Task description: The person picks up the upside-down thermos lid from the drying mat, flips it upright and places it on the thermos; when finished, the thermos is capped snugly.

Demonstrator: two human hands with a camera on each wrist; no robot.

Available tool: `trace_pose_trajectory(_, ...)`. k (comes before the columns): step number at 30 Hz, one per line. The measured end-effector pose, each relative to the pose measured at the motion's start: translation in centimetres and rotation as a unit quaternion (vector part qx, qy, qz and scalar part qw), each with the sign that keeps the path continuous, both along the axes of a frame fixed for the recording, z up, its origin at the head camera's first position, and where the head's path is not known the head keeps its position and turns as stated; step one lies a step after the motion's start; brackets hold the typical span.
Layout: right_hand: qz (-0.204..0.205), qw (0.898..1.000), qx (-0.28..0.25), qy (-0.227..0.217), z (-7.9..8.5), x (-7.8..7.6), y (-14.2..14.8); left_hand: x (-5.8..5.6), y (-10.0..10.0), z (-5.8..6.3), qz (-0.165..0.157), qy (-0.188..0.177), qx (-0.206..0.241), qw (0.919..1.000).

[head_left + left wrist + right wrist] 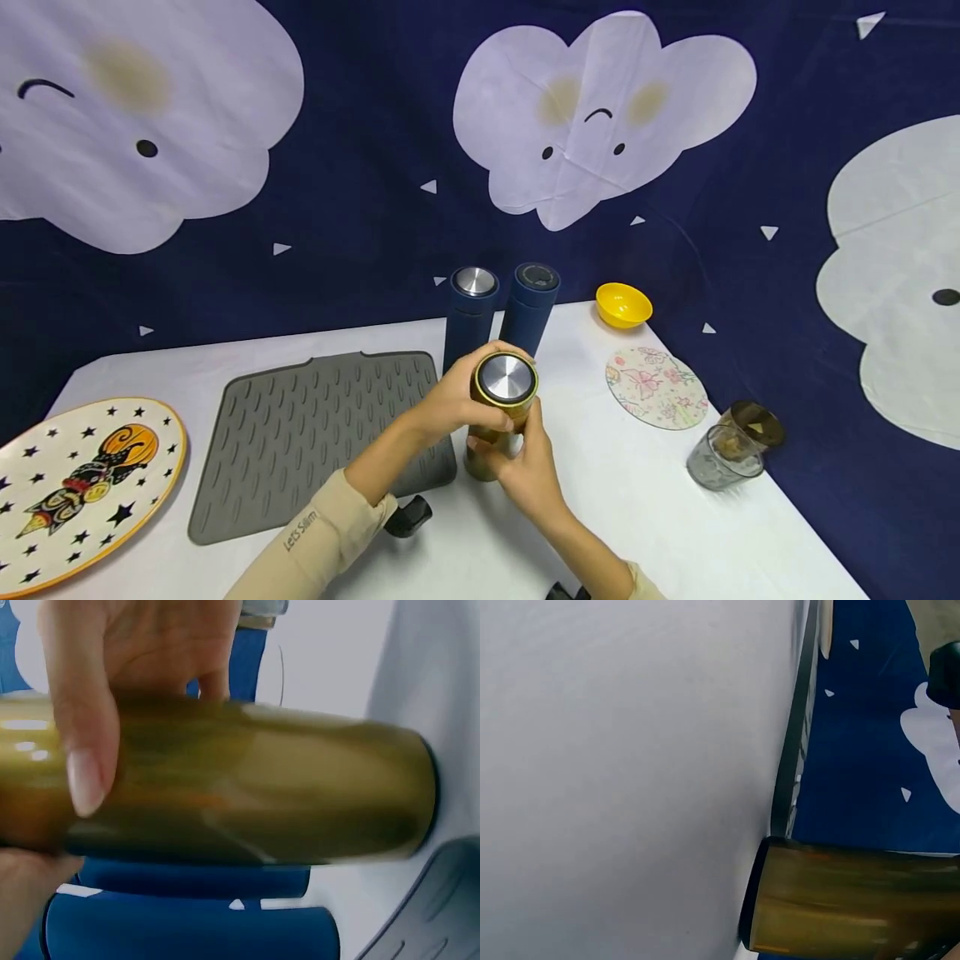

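Note:
A gold thermos flask [483, 467] with a silver-topped lid [507, 379] is upright at the middle of the white table. My left hand [454, 397] grips it near the top, its fingers reaching behind the lid and its thumb across the front. My right hand [531, 471] holds the body lower down from the right side. In the left wrist view, the right thumb lies across the gold flask [285, 787]. The right wrist view catches the base of the flask [847, 900] near the table. Whether the base touches the table I cannot tell.
Two dark blue flasks [468, 325] stand just behind. A grey drying mat [300, 450] and a cat-patterned plate [150, 517] lie to the left. At the right are a yellow bowl [623, 306], a round floral mat [656, 387], a clear glass [716, 467] and a brown glass [761, 421].

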State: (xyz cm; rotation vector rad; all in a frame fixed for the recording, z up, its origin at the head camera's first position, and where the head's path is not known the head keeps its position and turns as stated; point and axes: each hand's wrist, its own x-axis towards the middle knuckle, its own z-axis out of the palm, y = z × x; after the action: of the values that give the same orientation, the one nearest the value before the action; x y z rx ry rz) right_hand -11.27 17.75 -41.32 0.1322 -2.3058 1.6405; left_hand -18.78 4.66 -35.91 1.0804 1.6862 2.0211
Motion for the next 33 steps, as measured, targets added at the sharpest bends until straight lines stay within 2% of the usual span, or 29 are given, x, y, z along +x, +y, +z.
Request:
trace_pose_trajectory(1, 0.001, 1.0, -0.001, 0.003, 0.0, 0.0, 0.0, 0.0, -0.1, 0.0, -0.008, -0.01, 0.004, 0.9999)
trace_pose_trajectory(3, 0.002, 1.0, 0.002, 0.01, 0.1, -0.1, 0.1, 0.2, 0.0, 0.0, 0.021, 0.002, -0.007, 0.9997)
trace_pose_trajectory(5, 0.0, 1.0, 0.002, 0.013, 0.1, -0.2, 0.1, 0.7, 0.4, -0.2, 0.084, 0.028, -0.021, 0.9958)
trace_pose_trajectory(7, -0.003, 1.0, 0.003, 0.011, 0.1, -0.2, 0.1, 1.2, 0.8, -0.2, 0.153, 0.054, -0.039, 0.986)
trace_pose_trajectory(8, -0.003, 1.0, 0.004, 0.009, 0.1, -0.2, 0.1, 1.3, 0.9, -0.2, 0.171, 0.062, -0.044, 0.9823)
trace_pose_trajectory(9, -0.006, 1.0, 0.002, 0.006, 0.1, -0.2, 0.1, 1.3, 0.9, -0.1, 0.166, 0.062, -0.039, 0.9833)
trace_pose_trajectory(10, -0.008, 1.0, 0.001, 0.005, 0.1, -0.2, 0.0, 1.2, 0.9, -0.1, 0.147, 0.054, -0.028, 0.9873)
trace_pose_trajectory(13, -0.008, 1.0, -0.002, 0.002, 0.1, -0.3, -0.1, 0.5, 0.3, 0.1, 0.054, 0.022, 0.001, 0.9983)
trace_pose_trajectory(14, -0.009, 1.0, -0.003, 0.001, 0.1, -0.3, -0.1, 0.4, 0.1, 0.2, 0.029, 0.009, 0.005, 0.9995)
trace_pose_trajectory(15, -0.008, 1.0, -0.004, 0.001, 0.1, -0.2, -0.1, 0.3, 0.0, 0.2, 0.018, 0.002, 0.002, 0.9998)
trace_pose_trajectory(16, -0.003, 1.0, -0.006, 0.002, 0.1, -0.2, -0.1, 0.4, 0.0, 0.2, 0.032, 0.01, -0.01, 0.9994)
trace_pose_trajectory(17, -0.004, 1.0, -0.004, 0.002, 0.1, -0.2, -0.1, 0.6, 0.2, 0.1, 0.064, 0.029, -0.028, 0.9971)
trace_pose_trajectory(19, -0.005, 1.0, -0.009, -0.002, 0.2, -0.2, -0.1, 1.1, 0.7, -0.1, 0.139, 0.063, -0.055, 0.9868)
trace_pose_trajectory(20, -0.006, 1.0, -0.01, -0.003, 0.2, -0.2, -0.1, 1.2, 0.9, -0.2, 0.159, 0.069, -0.065, 0.9827)
trace_pose_trajectory(21, -0.005, 1.0, -0.009, -0.002, 0.2, -0.2, -0.1, 1.2, 1.1, -0.2, 0.166, 0.068, -0.07, 0.9813)
trace_pose_trajectory(22, -0.004, 1.0, -0.012, -0.001, 0.2, -0.2, -0.2, 1.0, 1.0, -0.2, 0.162, 0.067, -0.069, 0.982)
trace_pose_trajectory(23, -0.005, 1.0, -0.011, -0.001, 0.2, -0.2, -0.2, 0.7, 0.9, -0.2, 0.14, 0.061, -0.056, 0.9867)
trace_pose_trajectory(25, 0.001, 1.0, -0.012, 0.007, 0.2, -0.1, -0.3, -0.1, 0.4, -0.1, 0.064, 0.034, -0.032, 0.9969)
trace_pose_trajectory(26, 0.001, 1.0, -0.006, 0.013, 0.1, -0.1, -0.3, -0.4, 0.1, -0.1, 0.025, 0.022, -0.024, 0.9992)
trace_pose_trajectory(28, 0.002, 1.0, 0.001, 0.022, 0.0, 0.1, -0.4, -0.8, -0.2, -0.1, -0.021, 0.015, -0.011, 0.9996)
trace_pose_trajectory(30, -0.001, 0.999, 0.011, 0.033, 0.0, 0.2, -0.4, -0.9, -0.3, -0.2, -0.041, 0.019, -0.004, 0.999)
trace_pose_trajectory(33, -0.004, 0.999, 0.019, 0.044, 0.0, 0.2, -0.3, -0.9, -0.3, -0.3, -0.044, 0.02, -0.002, 0.9988)
